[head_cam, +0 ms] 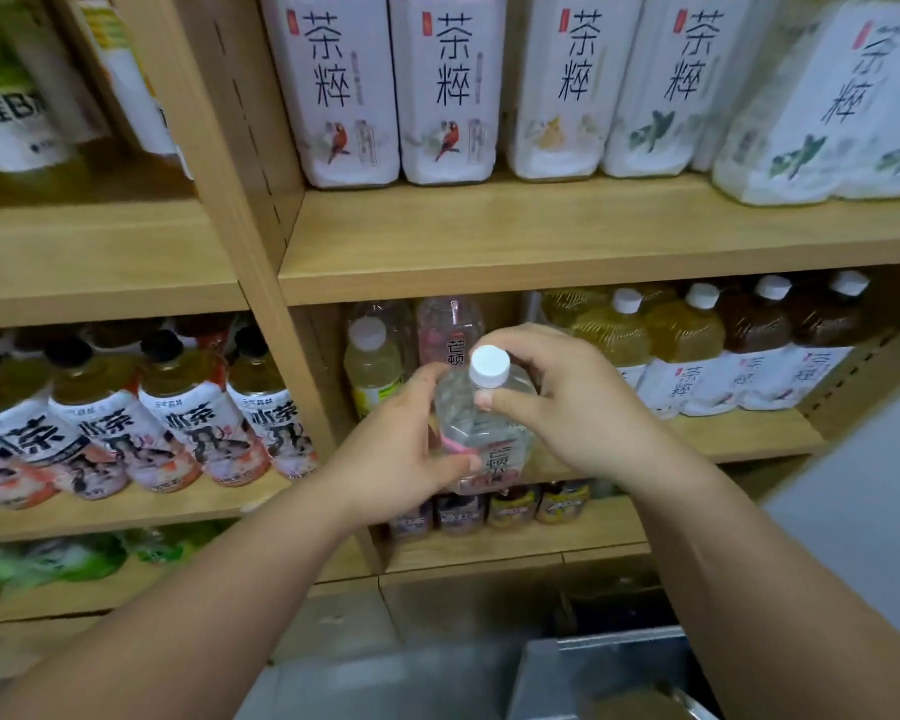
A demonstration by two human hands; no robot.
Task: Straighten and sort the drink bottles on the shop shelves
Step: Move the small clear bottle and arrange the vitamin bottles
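Note:
I hold a clear bottle (476, 433) with a white cap and pink label in front of the middle shelf (749, 433). My left hand (406, 439) grips its body from the left, thumb across the label. From the right, my right hand (557, 402) wraps round the bottle's shoulder, thumb just under the cap. Behind it on the shelf stand a matching pink-labelled bottle (450, 330) and a pale yellow bottle (372, 366). To the right stands a row of white-capped tea bottles (697, 350).
Large white-labelled tea bottles (448, 90) line the upper shelf (541, 241). Dark-capped tea bottles (178, 413) fill the left bay beyond a wooden upright (261, 283). Small bottles (510, 506) sit on the shelf below. A grey surface (863, 537) lies at the right.

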